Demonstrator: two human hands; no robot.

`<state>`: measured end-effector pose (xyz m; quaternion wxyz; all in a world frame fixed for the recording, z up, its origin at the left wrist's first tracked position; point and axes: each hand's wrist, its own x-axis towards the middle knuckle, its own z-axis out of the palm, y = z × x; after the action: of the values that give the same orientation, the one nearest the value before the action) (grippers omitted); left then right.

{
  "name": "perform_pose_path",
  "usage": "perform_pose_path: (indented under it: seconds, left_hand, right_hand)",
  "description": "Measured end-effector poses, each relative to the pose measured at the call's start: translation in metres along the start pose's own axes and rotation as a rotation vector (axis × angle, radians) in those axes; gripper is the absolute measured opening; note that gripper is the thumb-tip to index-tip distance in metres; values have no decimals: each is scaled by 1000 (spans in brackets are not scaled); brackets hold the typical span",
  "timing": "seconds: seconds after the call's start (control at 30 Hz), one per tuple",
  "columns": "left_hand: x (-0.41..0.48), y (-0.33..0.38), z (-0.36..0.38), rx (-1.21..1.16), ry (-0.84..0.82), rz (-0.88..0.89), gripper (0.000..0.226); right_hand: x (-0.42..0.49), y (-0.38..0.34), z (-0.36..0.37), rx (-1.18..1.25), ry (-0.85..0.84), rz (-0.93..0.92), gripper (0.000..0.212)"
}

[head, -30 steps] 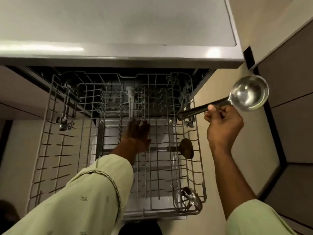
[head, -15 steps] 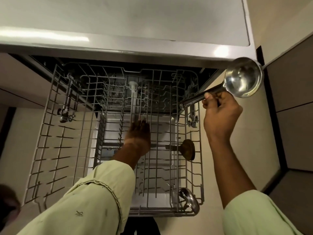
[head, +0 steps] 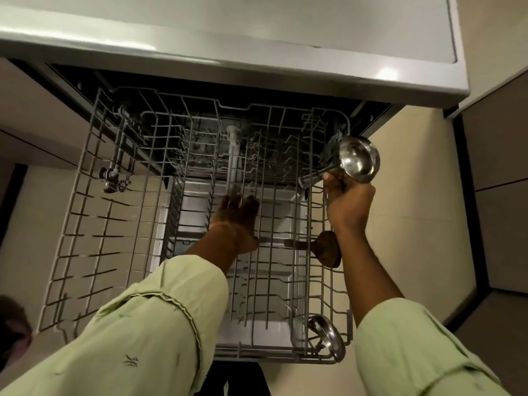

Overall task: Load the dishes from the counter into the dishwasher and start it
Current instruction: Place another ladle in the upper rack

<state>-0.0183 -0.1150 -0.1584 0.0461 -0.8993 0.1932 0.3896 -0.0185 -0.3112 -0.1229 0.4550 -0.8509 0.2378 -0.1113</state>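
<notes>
A grey wire dishwasher rack is pulled out below the counter. My right hand grips the handle of a steel ladle, whose bowl sits over the rack's far right edge. My left hand reaches down through the middle of the rack with its fingers spread flat. A wooden spoon lies across the wires on the rack's right side. A second steel ladle lies at the near right corner.
The pale counter overhangs the open dishwasher at the top. A lower rack and the steel door show beneath the wires. Beige floor tiles and dark cabinet fronts lie to the right.
My right hand has brought the ladle down and left, from beside the counter corner to the rack's far right edge. My left hand has stayed in the middle of the rack.
</notes>
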Motion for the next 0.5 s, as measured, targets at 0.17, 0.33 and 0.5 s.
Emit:
perform_pose_path:
  seconds: [0.17,0.33,0.5]
  left_hand:
    - [0,2,-4,7,-18,-9,90]
    - [1,2,0,-20,9,-20,91]
    - [0,1,2,-46,19,-14,92]
  right_hand:
    - [9,13,18,-34,-63,193,22]
    - [15,12,22,-106,-87,236,21]
    - [18,11,19,-147,-121,271,18]
